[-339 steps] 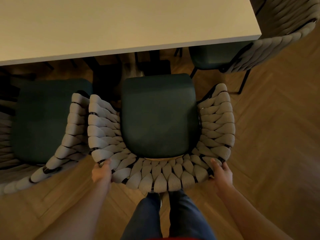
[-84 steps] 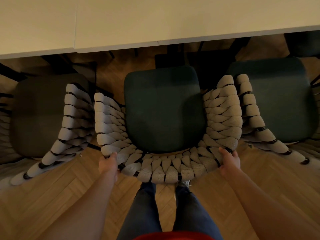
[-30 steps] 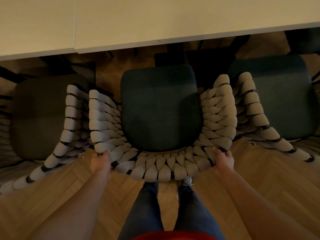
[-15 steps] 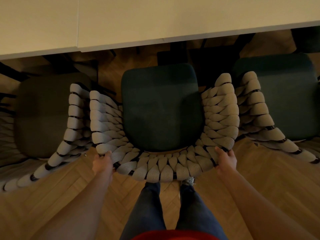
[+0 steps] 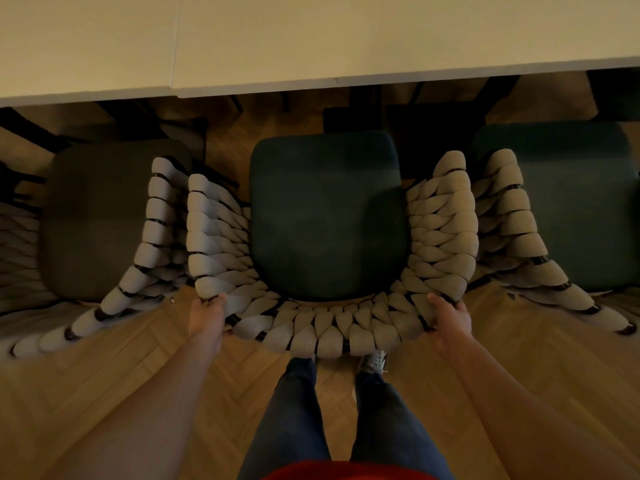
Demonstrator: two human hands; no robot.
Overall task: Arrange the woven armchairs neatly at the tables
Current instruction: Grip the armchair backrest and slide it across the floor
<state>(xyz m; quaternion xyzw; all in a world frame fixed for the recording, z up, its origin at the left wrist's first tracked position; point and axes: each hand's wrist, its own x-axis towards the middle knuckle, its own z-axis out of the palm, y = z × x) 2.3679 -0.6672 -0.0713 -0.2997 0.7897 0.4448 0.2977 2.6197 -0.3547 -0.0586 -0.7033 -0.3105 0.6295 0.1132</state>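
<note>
Since a moment ago we shift the middle grey woven armchair [image 5: 329,327] slightly; three armchairs stand here, left hand [image 5: 206,315] and right hand [image 5: 450,317] gripping its backrest.

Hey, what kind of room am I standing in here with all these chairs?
Probably a dining room, café or meeting room. Pale tables stand edge to edge, three matching woven armchairs line up along them, the middle armchair held by your left hand and right hand, on a herringbone wood floor.
</note>
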